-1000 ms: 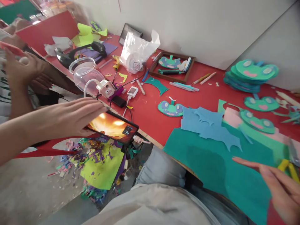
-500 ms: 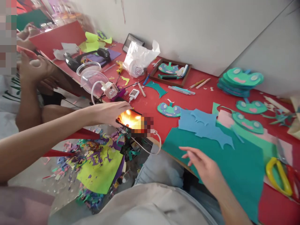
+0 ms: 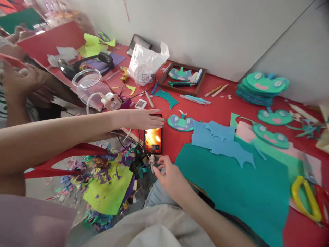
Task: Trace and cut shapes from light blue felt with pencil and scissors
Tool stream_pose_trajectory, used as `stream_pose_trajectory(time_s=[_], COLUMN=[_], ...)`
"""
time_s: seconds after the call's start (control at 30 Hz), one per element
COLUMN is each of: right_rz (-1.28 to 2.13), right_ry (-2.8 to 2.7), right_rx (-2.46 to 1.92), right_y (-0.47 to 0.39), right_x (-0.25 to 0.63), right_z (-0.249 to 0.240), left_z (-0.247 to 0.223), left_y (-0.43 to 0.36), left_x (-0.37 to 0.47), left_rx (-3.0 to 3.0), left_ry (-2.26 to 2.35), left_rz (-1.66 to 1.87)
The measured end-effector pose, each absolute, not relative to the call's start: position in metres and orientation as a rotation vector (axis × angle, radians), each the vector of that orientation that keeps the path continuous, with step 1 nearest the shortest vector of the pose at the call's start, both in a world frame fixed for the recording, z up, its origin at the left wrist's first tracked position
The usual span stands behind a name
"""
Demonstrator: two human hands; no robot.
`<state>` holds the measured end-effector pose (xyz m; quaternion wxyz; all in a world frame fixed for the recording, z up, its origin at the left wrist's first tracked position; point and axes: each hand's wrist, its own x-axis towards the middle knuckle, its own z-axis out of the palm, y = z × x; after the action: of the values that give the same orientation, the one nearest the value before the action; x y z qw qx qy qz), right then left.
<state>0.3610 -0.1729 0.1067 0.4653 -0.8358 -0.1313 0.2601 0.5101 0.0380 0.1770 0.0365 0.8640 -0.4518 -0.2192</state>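
My left hand (image 3: 145, 120) reaches in from the left, its fingers over the top end of a phone (image 3: 153, 139) at the table's front edge. The phone's lit screen shows a bright orange, fiery picture. My right hand (image 3: 168, 176) has thumb and forefinger closed on a white charging cable (image 3: 152, 160), whose plug is just below the phone's lower end. I cannot tell whether the plug touches the phone. Right of the phone lies a green felt frog mask (image 3: 180, 122). Blue cut foam (image 3: 216, 139) rests on a dark green sheet (image 3: 236, 181).
A power adapter (image 3: 112, 102) and a clear plastic cup (image 3: 88, 87) stand behind my left arm. Farther back are a plastic bag (image 3: 146, 63) and a wooden tray (image 3: 197, 90). Scissors (image 3: 307, 199) lie at right. Scraps cover the floor; another person's hand (image 3: 24, 80) shows at left.
The phone has turned from lying sideways to pointing its lower end toward me. My right hand has moved left from above the green sheet and taken hold of the cable.
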Motion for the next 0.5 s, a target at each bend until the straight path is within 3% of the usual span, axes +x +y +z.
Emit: stream_pose_trajectory(time_s=[0.13, 0.23, 0.33, 0.5], right_rz=[0.671, 0.695, 0.661, 0.646], right_ry=[-0.387, -0.397, -0.433, -0.397], right_rx=[-1.97, -1.955, -2.013, -2.092], right_y=[-0.161, -0.162, -0.176, -0.211], right_x=[0.357, 0.358, 0.358, 0.35], right_z=[0.11, 0.114, 0.116, 0.12], left_z=[0.18, 0.17, 0.146, 0.115], left_y=[0.032, 0.021, -0.007, -0.048], left_x=[0.486, 0.437, 0.388, 0.368], left_rx=[2.8, 3.052, 3.042, 2.985], left_ry=[-1.285, -0.626, 0.143, 0.464], left_rz=[-0.235, 0.099, 0.071, 0.136])
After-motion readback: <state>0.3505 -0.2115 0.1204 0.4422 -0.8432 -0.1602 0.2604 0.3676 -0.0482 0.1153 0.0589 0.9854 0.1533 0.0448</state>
